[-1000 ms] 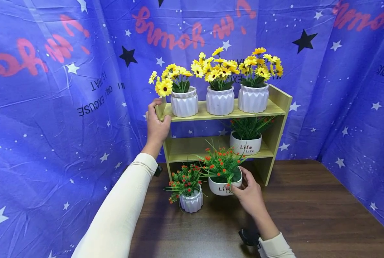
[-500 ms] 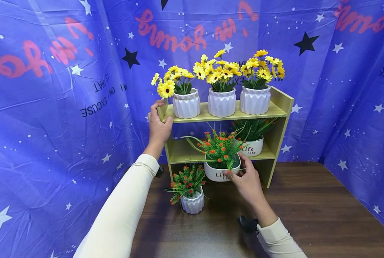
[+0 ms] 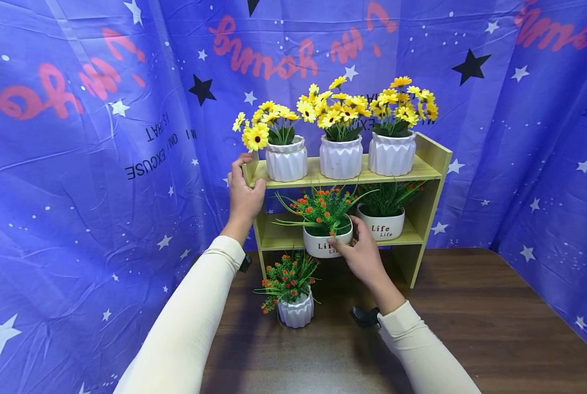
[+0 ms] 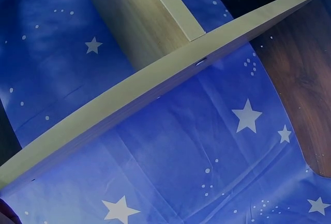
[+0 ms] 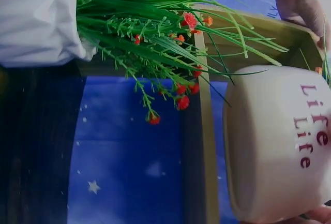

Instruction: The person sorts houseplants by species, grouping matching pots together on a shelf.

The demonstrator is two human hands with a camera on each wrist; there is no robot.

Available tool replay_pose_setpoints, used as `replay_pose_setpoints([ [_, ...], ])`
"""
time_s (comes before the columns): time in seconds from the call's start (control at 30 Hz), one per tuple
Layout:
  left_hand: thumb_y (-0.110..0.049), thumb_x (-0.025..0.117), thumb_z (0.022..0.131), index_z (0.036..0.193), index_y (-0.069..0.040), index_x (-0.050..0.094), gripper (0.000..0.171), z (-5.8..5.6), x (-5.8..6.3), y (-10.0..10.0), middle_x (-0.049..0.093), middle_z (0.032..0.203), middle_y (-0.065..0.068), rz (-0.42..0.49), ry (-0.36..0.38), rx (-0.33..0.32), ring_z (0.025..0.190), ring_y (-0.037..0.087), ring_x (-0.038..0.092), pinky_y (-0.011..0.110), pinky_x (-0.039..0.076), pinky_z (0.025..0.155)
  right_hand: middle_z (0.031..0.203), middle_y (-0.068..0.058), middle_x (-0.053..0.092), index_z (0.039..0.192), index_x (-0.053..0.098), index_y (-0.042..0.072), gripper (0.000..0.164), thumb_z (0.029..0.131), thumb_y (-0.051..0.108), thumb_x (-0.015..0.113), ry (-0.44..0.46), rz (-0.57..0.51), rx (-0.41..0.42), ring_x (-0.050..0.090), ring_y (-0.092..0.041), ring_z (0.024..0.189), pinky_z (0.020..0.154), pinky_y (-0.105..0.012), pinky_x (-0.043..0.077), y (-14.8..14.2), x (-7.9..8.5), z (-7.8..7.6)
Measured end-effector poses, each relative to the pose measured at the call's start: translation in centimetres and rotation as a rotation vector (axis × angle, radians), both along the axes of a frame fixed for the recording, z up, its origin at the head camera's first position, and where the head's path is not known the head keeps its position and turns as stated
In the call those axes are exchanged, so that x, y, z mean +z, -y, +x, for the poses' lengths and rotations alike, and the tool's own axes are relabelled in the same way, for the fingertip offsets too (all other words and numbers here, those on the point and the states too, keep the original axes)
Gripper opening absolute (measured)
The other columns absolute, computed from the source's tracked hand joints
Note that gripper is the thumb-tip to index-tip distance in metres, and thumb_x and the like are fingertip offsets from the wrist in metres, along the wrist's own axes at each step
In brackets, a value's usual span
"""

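Observation:
My right hand (image 3: 364, 257) grips the right side of a white oval planter (image 3: 318, 246) lettered "Life", full of grass and small orange-red flowers. It is held, slightly tilted, at the front of the middle shelf board; the right wrist view shows the planter's base (image 5: 240, 146) close to the board's edge. My left hand (image 3: 244, 197) holds the upper left corner of the wooden shelf rack (image 3: 433, 180), thumb in front and fingers around the side panel. To the right, a matching planter (image 3: 384, 224) stands on the middle board.
Three fluted white pots of yellow daisies (image 3: 341, 156) line the top board. On the brown table (image 3: 470, 328), a fluted pot with red flowers (image 3: 295, 312) stands before the rack's lower left. A blue star-patterned curtain (image 3: 76, 219) hangs behind and at both sides.
My right hand has raised the flowering planter from below the middle board and carried it up and left to that board's front. The left hand stays on the rack's corner.

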State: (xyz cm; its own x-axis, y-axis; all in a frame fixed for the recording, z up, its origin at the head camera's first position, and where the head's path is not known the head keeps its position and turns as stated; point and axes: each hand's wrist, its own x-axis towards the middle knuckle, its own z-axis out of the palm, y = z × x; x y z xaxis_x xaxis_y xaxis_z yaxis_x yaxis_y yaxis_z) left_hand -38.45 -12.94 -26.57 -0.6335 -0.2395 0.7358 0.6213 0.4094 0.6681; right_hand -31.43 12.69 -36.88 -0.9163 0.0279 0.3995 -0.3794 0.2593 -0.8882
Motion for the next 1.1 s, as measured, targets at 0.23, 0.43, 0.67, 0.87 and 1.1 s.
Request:
replay_pose_setpoints([
  [0.23, -0.003, 0.058, 0.076, 0.129, -0.012, 0.049, 0.054, -0.1, -0.2, 0.0, 0.051, 0.134, 0.007, 0.000, -0.021, -0.002, 0.109, 0.027, 0.042, 0.038, 0.037, 0.089, 0.139, -0.020, 0.049, 0.150, 0.032, 0.003, 0.077, 0.089, 0.022, 0.075, 0.042, 0.036, -0.036, 0.051, -0.033, 0.121, 0.100, -0.047, 0.041, 0.1, -0.2, -1.7],
  [0.43, -0.003, 0.057, 0.077, 0.128, -0.012, 0.048, 0.053, -0.2, 0.0, 0.0, 0.050, 0.135, 0.005, -0.012, -0.033, -0.008, 0.111, 0.027, 0.041, 0.038, 0.036, 0.090, 0.135, -0.021, 0.051, 0.151, 0.032, 0.003, 0.074, 0.091, 0.022, 0.072, 0.028, 0.057, -0.032, 0.052, -0.035, 0.118, 0.101, -0.049, 0.039, 0.3, 0.1, -2.8],
  [0.67, -0.001, 0.057, 0.077, 0.128, -0.012, 0.047, 0.053, -0.2, 0.0, 0.0, 0.049, 0.134, 0.007, -0.004, -0.024, -0.012, 0.111, 0.026, 0.041, 0.037, 0.036, 0.089, 0.131, -0.021, 0.054, 0.150, 0.034, 0.004, 0.070, 0.093, 0.023, 0.070, 0.029, 0.089, -0.039, 0.053, -0.034, 0.116, 0.100, -0.048, 0.039, 0.4, 0.4, -4.0],
  [0.87, -0.003, 0.057, 0.078, 0.129, -0.013, 0.047, 0.053, -0.3, -0.1, 0.1, 0.047, 0.136, 0.007, -0.007, -0.006, -0.010, 0.112, 0.026, 0.040, 0.038, 0.037, 0.090, 0.133, -0.023, 0.052, 0.152, 0.030, 0.005, 0.073, 0.094, 0.025, 0.069, 0.062, 0.083, -0.047, 0.051, -0.036, 0.119, 0.101, -0.050, 0.039, -0.2, 0.4, -4.4],
  [1.1, -0.003, 0.056, 0.077, 0.127, -0.012, 0.047, 0.052, -0.4, -0.1, 0.0, 0.049, 0.134, 0.006, -0.007, -0.011, -0.012, 0.111, 0.026, 0.041, 0.038, 0.036, 0.088, 0.140, -0.024, 0.047, 0.155, 0.023, 0.006, 0.075, 0.097, 0.025, 0.065, 0.072, 0.067, -0.022, 0.047, -0.037, 0.126, 0.104, -0.051, 0.036, -1.5, 0.3, -4.9],
])
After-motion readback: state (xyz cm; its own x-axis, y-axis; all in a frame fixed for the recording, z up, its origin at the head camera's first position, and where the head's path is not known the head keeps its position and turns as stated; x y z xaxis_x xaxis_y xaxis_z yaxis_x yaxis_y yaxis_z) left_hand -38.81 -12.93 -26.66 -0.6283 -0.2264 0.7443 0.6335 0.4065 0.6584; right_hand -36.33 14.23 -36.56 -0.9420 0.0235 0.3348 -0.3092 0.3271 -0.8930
